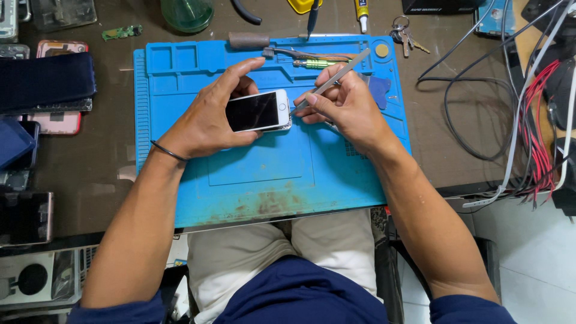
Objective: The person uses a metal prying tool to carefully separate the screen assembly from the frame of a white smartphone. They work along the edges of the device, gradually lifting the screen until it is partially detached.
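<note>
Left hand point(207, 123): its fingers wrap around a white phone point(259, 111) and hold it just above the blue mat point(270, 174).
Right hand point(348, 108): its fingers pinch a thin flat metal tool point(336, 78).
Tool tip: it touches the phone's right edge.
Mat: it lies on the brown table point(90, 174).
Nearby: keys point(405, 33), black cables point(474, 90), a green screwdriver point(315, 63).

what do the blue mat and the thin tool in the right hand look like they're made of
Blue mat: probably silicone or soft rubber; matte, with moulded compartments and brown stains near the front edge.
Thin tool held by the right hand: looks like bare metal; a flat grey strip with a dull sheen, its tip at the edge of the phone.
</note>
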